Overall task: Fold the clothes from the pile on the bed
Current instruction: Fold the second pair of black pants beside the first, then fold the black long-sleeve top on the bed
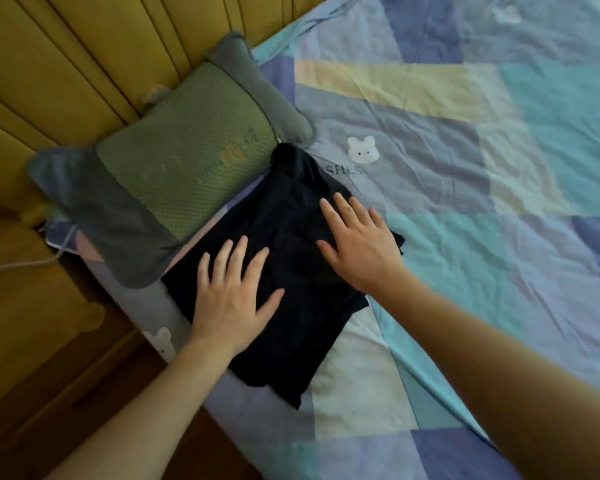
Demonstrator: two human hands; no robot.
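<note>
The left hand (231, 292) lay flat, fingers straight and spread, on the near half of a folded black garment (291, 271) by the bed's left edge. Further in, the right hand (359, 244) pressed palm-down likewise (fingers fanned, gripping nothing). The bedsheet (482, 202) showed pastel patches. A grey-green pillow (174, 188) touched the garment's far-left side, against the wooden headboard (84, 64).

- The bedsheet (482, 188) carries dark printed capitals reading "SHES", just below the white bear face (362, 149) printed on it; the start of the word is hidden under the dark garment (291, 271).
- The green pillow (187, 161), left of that bear face, bears faint embroidered marks near its upper right edge, too blurred to read.
</note>
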